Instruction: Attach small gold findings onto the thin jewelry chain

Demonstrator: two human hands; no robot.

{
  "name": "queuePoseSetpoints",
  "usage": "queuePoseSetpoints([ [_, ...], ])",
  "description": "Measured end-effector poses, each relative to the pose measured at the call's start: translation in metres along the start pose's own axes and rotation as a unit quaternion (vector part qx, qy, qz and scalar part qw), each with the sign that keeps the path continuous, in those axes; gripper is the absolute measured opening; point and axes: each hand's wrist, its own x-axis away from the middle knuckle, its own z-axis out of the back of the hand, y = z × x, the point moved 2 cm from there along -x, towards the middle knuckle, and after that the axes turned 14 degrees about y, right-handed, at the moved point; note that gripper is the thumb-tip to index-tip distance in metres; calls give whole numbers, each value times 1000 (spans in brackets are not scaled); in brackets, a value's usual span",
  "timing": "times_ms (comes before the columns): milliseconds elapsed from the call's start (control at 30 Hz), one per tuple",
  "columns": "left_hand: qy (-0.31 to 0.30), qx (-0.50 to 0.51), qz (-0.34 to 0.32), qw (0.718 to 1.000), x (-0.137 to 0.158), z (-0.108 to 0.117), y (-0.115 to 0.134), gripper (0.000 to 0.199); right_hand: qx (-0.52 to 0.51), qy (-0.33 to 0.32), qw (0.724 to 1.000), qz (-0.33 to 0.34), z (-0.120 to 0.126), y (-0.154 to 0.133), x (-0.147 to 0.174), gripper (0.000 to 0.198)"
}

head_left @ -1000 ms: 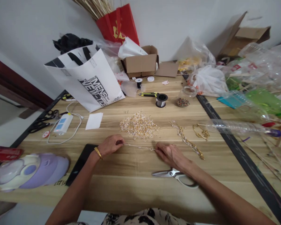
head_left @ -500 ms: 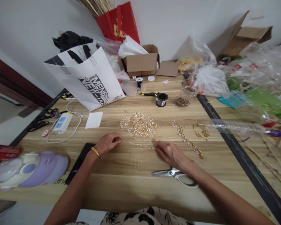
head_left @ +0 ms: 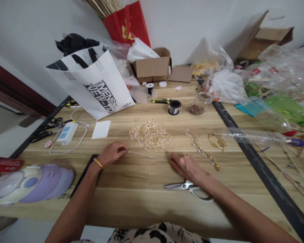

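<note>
1. Pale wood table [head_left: 131, 199], cluttered along the back and right edges. One person is seated at it, both forearms in view.
2. Left hand [head_left: 111, 153]: fingers curled nearly closed, pinching the left end of a thin beaded strand [head_left: 147, 155]. Gold bangle [head_left: 98, 163] on that wrist.
3. Right hand [head_left: 186, 166]: knuckles up, fingertips pressed together on the right end of the strand. The exact grip is hidden by the hand's own back.
4. The strand is stretched nearly straight between the two hands, low over the table, just in front of the pile of loose gold-and-white beads [head_left: 149, 134].
5. Progress, judged from the layout: this strand looks partly made. Beads run along it, but whether its ends are closed I cannot tell, too fine to see.
6. Apparent finished work: a longer gold chain [head_left: 202, 152] lies to the right of the right hand, and a small coiled gold piece [head_left: 218, 143] sits beyond that.
7. What is left: the bead pile is still large, so plenty of stock is unused.
8. Tools nearby:
   - scissors [head_left: 184, 186] lying flat, partly under the right wrist, not gripped
   - wire spool [head_left: 174, 107] behind the pile
   - yellow-and-black cutter [head_left: 160, 101] beside the spool
   - glass jar [head_left: 201, 104] with mixed beads in the bottom
9. Other items:
   - white printed shopping bag [head_left: 96, 86] at back left
   - open cardboard box [head_left: 153, 65] at the back
   - white power strip [head_left: 65, 133] with cable at left
   - purple-and-white appliance [head_left: 27, 182] at the near left edge
</note>
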Motion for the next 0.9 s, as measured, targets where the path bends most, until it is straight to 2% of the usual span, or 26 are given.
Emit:
queuePoseSetpoints([
  [267,30,20,3,999,-2,-2,-12,18,-7,7,1000,5,2,0,1,17],
  [533,9,2,47,999,0,1,-16,21,-8,-23,1000,21,8,-3,3,15],
  [800,-5,-29,44,999,2,9,-18,22,-27,-34,999,-7,6,-5,0,16],
  [900,-6,-30,37,999,3,10,-19,21,-35,-28,999,8,3,-6,-1,15],
])
